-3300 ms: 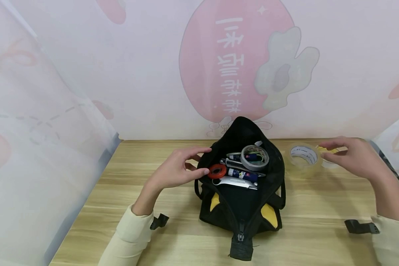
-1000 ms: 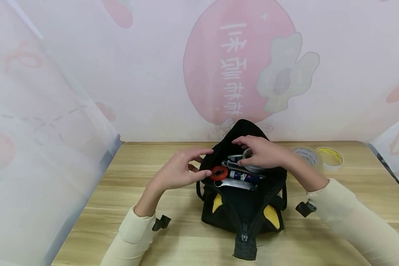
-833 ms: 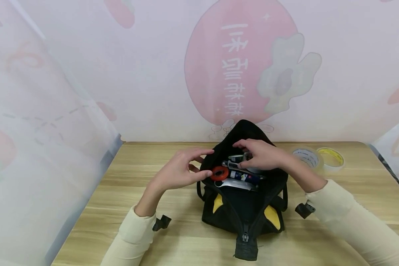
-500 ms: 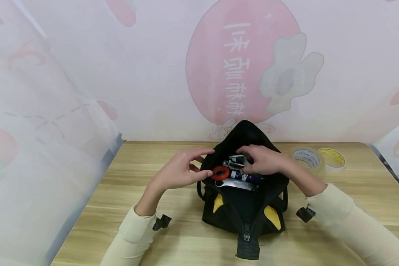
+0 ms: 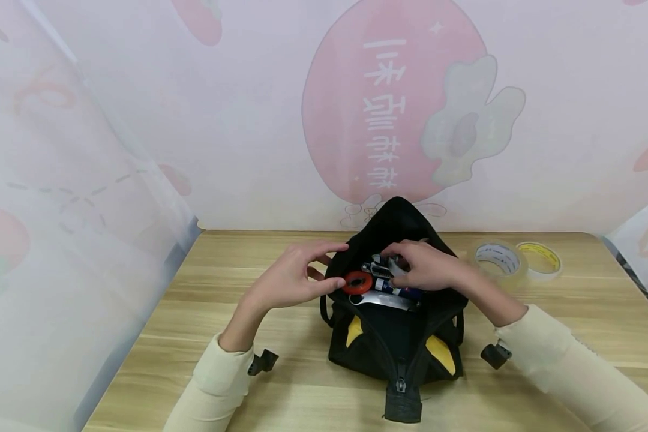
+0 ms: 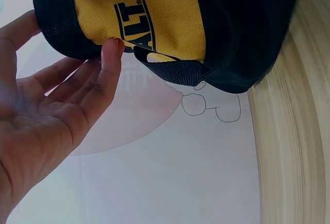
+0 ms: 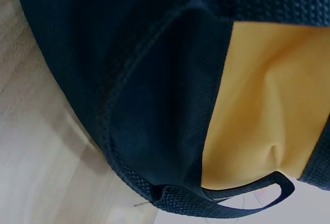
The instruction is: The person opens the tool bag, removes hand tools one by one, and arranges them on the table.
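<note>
A black and yellow tool bag (image 5: 396, 333) stands unzipped on the table. My left hand (image 5: 291, 273) grips its left rim; in the left wrist view one fingertip presses the yellow side panel (image 6: 170, 23). My right hand (image 5: 429, 267) reaches inside, thumb and fingers curled round a grey tape roll (image 5: 395, 266), mostly hidden by the hand. Beside it lie a box cutter (image 5: 375, 270), a dark blue glue stick (image 5: 383, 286), a red ring-shaped item (image 5: 358, 282) and a silver curved tool (image 5: 383, 299). The right wrist view shows only the bag's side and strap (image 7: 124, 167), no hand.
Right of the bag, a clear tape roll (image 5: 499, 264) and a smaller roll with a yellow core (image 5: 540, 260) lie near the table's back edge. A printed cloth backdrop (image 5: 248, 120) rises behind the wooden table (image 5: 567, 324).
My right hand has come from the tape rolls on the right into the bag, then sunk lower onto the grey tape roll, which has tilted. My left hand has stayed at the rim.
</note>
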{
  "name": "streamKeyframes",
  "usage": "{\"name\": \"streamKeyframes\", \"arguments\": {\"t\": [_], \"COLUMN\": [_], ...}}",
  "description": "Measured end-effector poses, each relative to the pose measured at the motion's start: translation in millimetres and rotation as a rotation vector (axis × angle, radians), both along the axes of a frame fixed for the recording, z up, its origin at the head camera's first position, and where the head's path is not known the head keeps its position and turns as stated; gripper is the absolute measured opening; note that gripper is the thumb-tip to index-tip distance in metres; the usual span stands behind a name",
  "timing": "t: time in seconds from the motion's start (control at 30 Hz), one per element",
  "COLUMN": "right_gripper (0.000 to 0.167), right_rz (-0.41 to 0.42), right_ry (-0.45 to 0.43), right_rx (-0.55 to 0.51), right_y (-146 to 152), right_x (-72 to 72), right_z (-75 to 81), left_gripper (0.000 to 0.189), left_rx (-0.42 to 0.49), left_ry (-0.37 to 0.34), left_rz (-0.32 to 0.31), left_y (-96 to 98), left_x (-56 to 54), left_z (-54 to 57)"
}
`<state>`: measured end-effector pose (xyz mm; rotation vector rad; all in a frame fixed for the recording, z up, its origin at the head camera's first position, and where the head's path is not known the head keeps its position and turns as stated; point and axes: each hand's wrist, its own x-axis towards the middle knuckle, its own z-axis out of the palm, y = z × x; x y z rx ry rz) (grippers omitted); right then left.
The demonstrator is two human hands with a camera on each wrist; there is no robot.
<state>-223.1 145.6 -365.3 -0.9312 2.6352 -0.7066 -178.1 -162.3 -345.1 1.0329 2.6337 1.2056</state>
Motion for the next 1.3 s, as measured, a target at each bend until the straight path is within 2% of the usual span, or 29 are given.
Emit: {"name": "streamKeyframes", "arguments": {"t": [0.23,0.5,0.83,1.07,1.3], "right_gripper": [0.053,0.043,0.028,0.029,0.031], "right_rz": [-0.006,-0.050,-0.045,-0.018,-0.037], "right_ry": [-0.004,0.001,0.015,0.041,0.064], "right_rx": [-0.032,0.001,-0.080,-0.095,-0.136], "right_y": [-3,-4,-8,-7,-6], "right_x": [-0.5,0.0,2.9,5.1,11.1], "right_z": [-7.0,-11.8,-21.3,-18.9,-5.6], "left_gripper": [0.060,0.060,0.059,0.059,0.060], "left_rx": [0.004,-0.004,0.001,0.003,0.005], "left_ry": [-0.003,0.012,0.008,0.008,0.007], "left_rz": [0.002,0.003,0.004,0.003,0.004], "left_y": [-0.6,0.0,-0.2,-0.2,-0.6], "left_x": [0.4,0.1,0.9,0.5,-0.3], "left_z": [-0.3,-0.1,-0.3,-1.4,-2.4]}}
